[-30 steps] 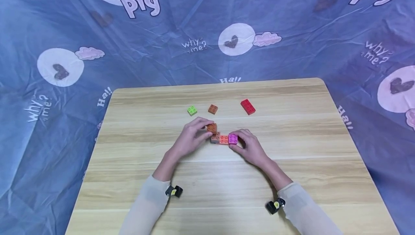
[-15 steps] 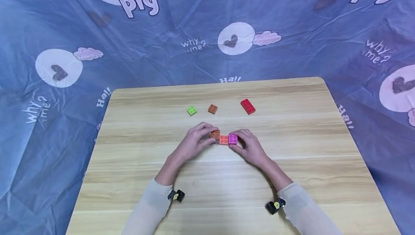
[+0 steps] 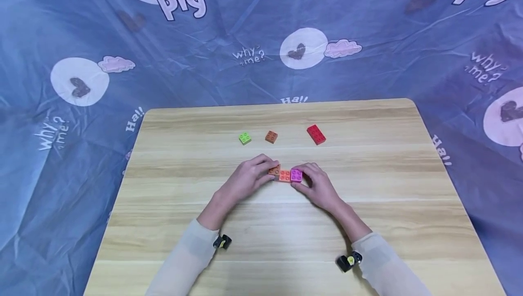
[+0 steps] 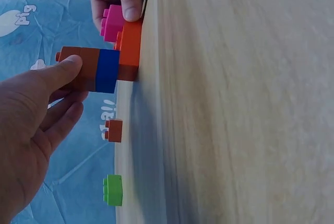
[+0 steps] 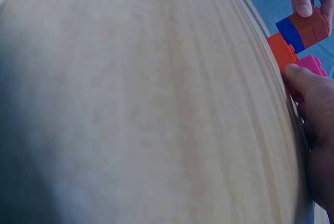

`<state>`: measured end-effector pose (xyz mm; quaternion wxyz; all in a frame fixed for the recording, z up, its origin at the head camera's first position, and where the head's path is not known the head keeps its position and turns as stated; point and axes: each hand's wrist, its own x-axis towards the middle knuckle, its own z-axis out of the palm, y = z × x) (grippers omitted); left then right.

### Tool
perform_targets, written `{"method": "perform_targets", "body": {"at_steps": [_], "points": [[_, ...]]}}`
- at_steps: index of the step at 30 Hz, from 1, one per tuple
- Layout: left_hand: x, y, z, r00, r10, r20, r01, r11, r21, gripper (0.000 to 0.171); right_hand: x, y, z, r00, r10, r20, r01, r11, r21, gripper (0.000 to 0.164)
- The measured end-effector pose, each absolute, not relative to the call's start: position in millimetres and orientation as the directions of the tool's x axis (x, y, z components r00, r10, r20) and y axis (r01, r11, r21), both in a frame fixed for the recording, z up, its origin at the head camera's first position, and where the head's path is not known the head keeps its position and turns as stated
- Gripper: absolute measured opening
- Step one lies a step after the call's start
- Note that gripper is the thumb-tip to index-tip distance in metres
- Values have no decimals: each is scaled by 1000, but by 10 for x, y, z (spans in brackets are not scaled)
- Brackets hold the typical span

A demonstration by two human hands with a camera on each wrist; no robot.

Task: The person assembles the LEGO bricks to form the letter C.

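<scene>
My left hand pinches a brown toy brick between thumb and fingers. It sits at the top of a stack; a seam in the right wrist view suggests a second brown brick directly under it. Below them is a blue brick, standing on the left end of a long orange brick. A magenta brick is on the orange brick's right end. There my right hand grips the assembly, thumb against the orange side, other fingers partly hidden.
Farther back on the wooden table lie a lime green brick, a loose brown brick and a longer red brick. A blue printed cloth hangs behind the table.
My left hand has moved right and slightly toward me, bringing the brown brick from above and behind onto the stack's top. The right hand keeps its grip in place.
</scene>
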<state>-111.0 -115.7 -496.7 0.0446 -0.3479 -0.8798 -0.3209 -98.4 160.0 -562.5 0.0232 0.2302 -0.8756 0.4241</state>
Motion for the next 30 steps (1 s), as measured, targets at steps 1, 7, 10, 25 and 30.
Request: {"method": "perform_targets", "body": {"at_steps": [1,7,10,25,30], "points": [[-1109,-1144,-4968,-755,582,304,640,550,536,41,-980,1610,-5625,-892,-383,241,-427,537,-728,46],[-1142,-1137,-4977,-771,587,245,597,535,597,47,-964,1649,-5613,-891,-379,250,-433,541,-721,46],[-1229,-1244,-4976,-802,583,131,498,530,686,67,-971,1639,-5606,-894,-375,244,-423,532,-733,46],[-2018,-1656,-5327,-981,181,74,186,749,636,64,-947,1618,-5630,-897,-377,231,-413,531,-740,45],[-2011,-1598,-5324,-971,210,115,236,752,615,43,-938,1614,-5618,-896,-381,229,-417,544,-728,50]]}}
